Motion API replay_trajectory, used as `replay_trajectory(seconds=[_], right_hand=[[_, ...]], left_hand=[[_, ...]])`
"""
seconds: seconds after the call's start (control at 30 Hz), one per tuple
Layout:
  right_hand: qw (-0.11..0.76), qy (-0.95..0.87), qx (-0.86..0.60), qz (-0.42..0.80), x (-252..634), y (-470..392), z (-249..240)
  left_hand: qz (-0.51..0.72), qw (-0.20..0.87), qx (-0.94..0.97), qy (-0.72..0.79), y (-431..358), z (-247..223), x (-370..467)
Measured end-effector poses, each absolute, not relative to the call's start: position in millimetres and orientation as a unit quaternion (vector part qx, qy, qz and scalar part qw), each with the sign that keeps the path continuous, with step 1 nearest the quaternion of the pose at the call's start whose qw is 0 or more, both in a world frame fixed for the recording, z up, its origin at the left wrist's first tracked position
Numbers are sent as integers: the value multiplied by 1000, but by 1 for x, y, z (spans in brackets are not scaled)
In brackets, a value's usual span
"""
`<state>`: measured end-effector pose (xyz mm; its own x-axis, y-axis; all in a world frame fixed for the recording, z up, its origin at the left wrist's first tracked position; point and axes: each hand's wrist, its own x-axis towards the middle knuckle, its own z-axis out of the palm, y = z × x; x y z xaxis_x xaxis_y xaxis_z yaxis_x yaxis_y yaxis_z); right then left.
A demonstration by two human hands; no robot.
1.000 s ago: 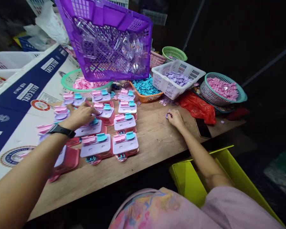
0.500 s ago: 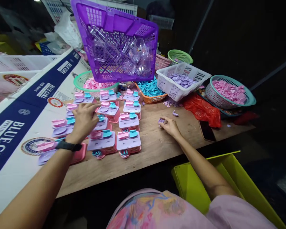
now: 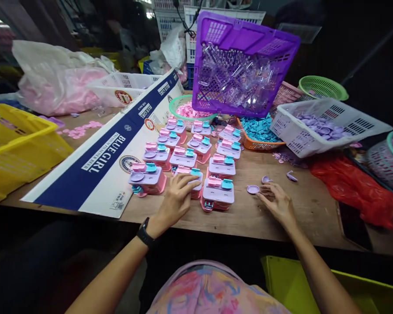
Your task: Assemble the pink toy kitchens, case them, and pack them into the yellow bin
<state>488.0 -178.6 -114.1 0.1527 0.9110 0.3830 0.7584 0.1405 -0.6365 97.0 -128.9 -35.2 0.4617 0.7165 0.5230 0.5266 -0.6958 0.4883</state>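
Small pink-and-lilac toy boxes [image 3: 218, 192] stand in rows, each with pink and teal pieces on its lilac top; several also bear a round lilac dish [image 3: 137, 176]. My left hand [image 3: 174, 199] is over the front box of the middle column, fingers extended and slightly bent. They partly cover its lilac top, so whether a dish is under them is hidden. My right hand [image 3: 277, 204] is low over the table with its fingers apart. A loose lilac dish [image 3: 253, 189] lies at its thumb tip, and another lilac piece [image 3: 267, 179] is just beyond the fingers.
A third lilac piece [image 3: 291, 176] lies farther right. Behind are a purple crate [image 3: 249, 107] of clear plastic parts, an orange basket [image 3: 261, 145] of teal pieces and a white basket [image 3: 298, 138] of lilac pieces. Cardboard [image 3: 98, 174] slopes at left; a phone [image 3: 353, 224] lies right.
The view has swung left. My left hand has moved from the middle column's farther boxes to its front box. My right hand, earlier pinching a lilac dish, now has its fingers apart.
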Motion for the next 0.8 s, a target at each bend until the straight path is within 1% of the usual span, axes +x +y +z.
replay_trajectory(seconds=[0.13, 0.23, 0.3, 0.43, 0.5, 0.6, 0.7, 0.8], right_hand=[[357, -687, -631, 40, 480, -183, -122], [338, -690, -640, 16, 474, -176, -123], [334, -683, -649, 19, 471, -168, -122], [308, -686, -657, 51, 469, -154, -119], [306, -682, -661, 68, 468, -150, -112], [363, -652, -662, 69, 460, -148, -89], [443, -645, -620, 52, 440, -143, -52], [474, -689, -545, 60, 409, -131, -15]], left_hand=[[384, 93, 801, 449, -116, -32, 77], [364, 74, 781, 502, -91, -25, 65], [308, 71, 789, 527, -69, -21, 59], [147, 85, 835, 523, -36, -20, 57], [109, 86, 848, 511, -29, -23, 57], [140, 90, 848, 504, -26, -30, 55], [244, 85, 832, 491, -31, -31, 57], [346, 58, 820, 453, -43, -21, 65]])
